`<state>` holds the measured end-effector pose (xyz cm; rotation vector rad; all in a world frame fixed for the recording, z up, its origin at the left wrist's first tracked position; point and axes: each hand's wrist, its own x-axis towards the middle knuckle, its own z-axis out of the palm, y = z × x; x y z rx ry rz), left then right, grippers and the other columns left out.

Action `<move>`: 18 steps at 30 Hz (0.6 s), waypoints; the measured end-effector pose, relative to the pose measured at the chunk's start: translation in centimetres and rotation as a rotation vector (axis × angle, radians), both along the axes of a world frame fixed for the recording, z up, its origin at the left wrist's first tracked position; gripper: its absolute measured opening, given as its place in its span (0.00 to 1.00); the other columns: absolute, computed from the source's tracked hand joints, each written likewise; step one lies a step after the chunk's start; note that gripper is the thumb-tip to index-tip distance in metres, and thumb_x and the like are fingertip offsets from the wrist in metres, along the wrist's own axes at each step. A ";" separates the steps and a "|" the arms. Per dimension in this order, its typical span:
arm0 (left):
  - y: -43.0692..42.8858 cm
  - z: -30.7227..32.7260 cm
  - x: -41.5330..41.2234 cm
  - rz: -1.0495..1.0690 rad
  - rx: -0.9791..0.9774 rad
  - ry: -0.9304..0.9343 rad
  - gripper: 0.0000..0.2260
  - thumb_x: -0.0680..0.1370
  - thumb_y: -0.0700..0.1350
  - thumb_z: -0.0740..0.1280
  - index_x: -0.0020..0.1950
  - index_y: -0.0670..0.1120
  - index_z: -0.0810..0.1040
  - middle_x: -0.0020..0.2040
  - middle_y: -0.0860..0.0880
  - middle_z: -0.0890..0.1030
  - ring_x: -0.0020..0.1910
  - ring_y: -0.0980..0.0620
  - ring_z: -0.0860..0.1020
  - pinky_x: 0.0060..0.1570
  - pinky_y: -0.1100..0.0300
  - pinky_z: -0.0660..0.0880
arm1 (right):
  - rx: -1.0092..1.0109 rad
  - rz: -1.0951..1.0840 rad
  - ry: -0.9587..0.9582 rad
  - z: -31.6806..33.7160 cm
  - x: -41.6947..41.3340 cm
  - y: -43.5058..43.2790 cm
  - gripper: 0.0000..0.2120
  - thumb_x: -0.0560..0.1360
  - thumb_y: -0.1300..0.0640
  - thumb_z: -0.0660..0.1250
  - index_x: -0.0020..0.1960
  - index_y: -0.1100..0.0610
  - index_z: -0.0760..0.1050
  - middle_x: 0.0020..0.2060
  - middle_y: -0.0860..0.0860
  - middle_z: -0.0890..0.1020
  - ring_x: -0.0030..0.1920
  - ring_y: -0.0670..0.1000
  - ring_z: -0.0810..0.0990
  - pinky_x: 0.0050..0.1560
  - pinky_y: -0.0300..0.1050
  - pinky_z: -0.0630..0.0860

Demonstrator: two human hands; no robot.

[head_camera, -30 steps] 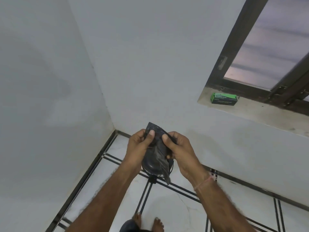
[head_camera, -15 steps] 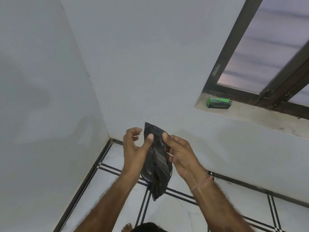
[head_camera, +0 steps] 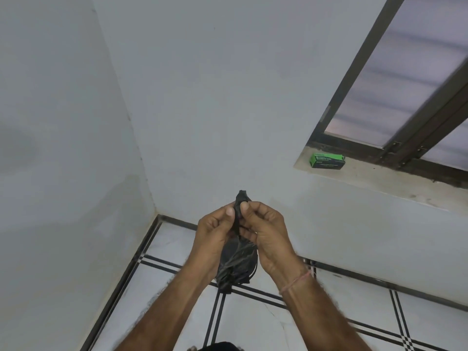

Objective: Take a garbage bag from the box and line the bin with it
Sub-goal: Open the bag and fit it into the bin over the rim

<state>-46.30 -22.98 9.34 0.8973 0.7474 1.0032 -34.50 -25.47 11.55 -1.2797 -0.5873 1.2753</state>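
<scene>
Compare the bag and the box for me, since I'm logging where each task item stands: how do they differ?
The bag is black, crumpled and soft; the box is green, rigid and rectangular. The bag hangs in the air, pinched between the left hand and right hand; the box lies untouched on the window sill. The bag is still bunched, not opened out. No bin is in view.

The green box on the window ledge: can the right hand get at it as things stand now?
Probably not at once: the right hand and the left hand both pinch the black garbage bag. The green box lies unobstructed.
</scene>
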 end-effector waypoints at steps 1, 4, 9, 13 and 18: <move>0.0 0.0 -0.1 0.000 -0.009 -0.003 0.14 0.84 0.46 0.62 0.63 0.44 0.84 0.56 0.42 0.87 0.57 0.47 0.85 0.51 0.60 0.81 | -0.008 -0.010 -0.001 0.0 -0.2 0.0 0.07 0.78 0.56 0.73 0.50 0.60 0.84 0.42 0.55 0.86 0.42 0.51 0.85 0.43 0.43 0.82; -0.1 -0.1 -0.3 0.041 -0.037 0.006 0.12 0.80 0.46 0.67 0.58 0.42 0.85 0.49 0.44 0.88 0.49 0.50 0.86 0.47 0.60 0.81 | -0.037 -0.044 0.013 -0.4 -0.8 -0.1 0.08 0.78 0.55 0.73 0.50 0.60 0.85 0.42 0.56 0.86 0.42 0.51 0.84 0.43 0.44 0.82; 0.1 0.2 -1.0 0.130 -0.099 0.007 0.10 0.79 0.43 0.70 0.51 0.35 0.82 0.37 0.45 0.85 0.37 0.51 0.84 0.38 0.59 0.81 | -0.095 -0.056 0.080 -0.9 -2.0 0.2 0.10 0.70 0.48 0.75 0.45 0.54 0.85 0.41 0.54 0.84 0.44 0.52 0.80 0.46 0.46 0.80; 0.2 0.0 -1.6 0.146 -0.181 -0.006 0.09 0.79 0.44 0.70 0.48 0.38 0.82 0.36 0.46 0.85 0.34 0.53 0.83 0.35 0.61 0.80 | -0.125 -0.030 0.173 -1.1 -2.6 0.3 0.11 0.69 0.47 0.75 0.45 0.54 0.83 0.39 0.50 0.84 0.39 0.48 0.80 0.42 0.43 0.79; 0.2 -0.5 -1.9 0.167 -0.305 -0.069 0.09 0.82 0.43 0.67 0.44 0.43 0.82 0.37 0.46 0.87 0.34 0.54 0.84 0.33 0.61 0.81 | -0.153 -0.080 0.236 -1.6 -2.4 0.3 0.07 0.79 0.52 0.70 0.50 0.56 0.81 0.43 0.53 0.87 0.41 0.50 0.84 0.43 0.45 0.79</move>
